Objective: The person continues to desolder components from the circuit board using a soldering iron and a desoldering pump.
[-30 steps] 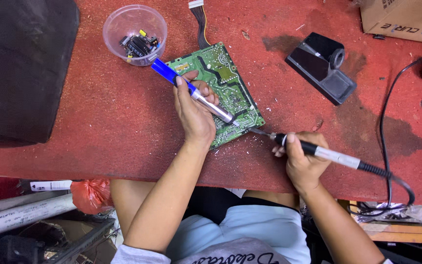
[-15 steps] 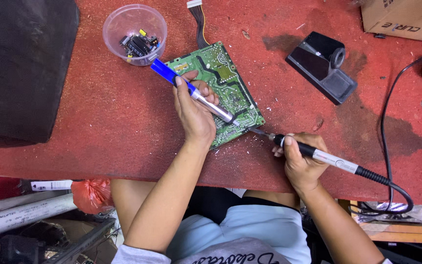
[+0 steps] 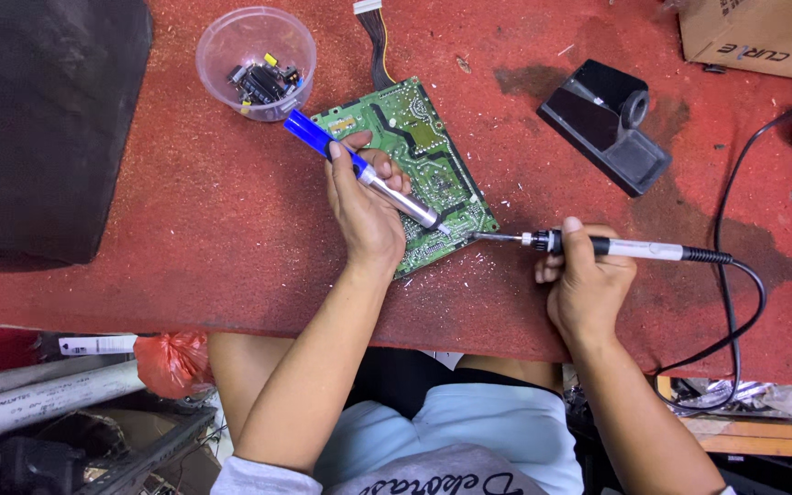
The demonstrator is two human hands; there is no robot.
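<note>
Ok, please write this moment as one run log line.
left hand: holds desoldering pump | right hand: holds soldering iron | both tips at circuit board edge

— From where is the scene seen?

— A single view is given, taken from a camera worn on the head and aimed steeply down at the red table (image 3: 139,275).

— How near is it set?

— Close: both forearms are seen along their length, the lap at the near edge and a cardboard box (image 3: 763,37) cut off at the far right. No second view is provided, so nothing is shared.
</note>
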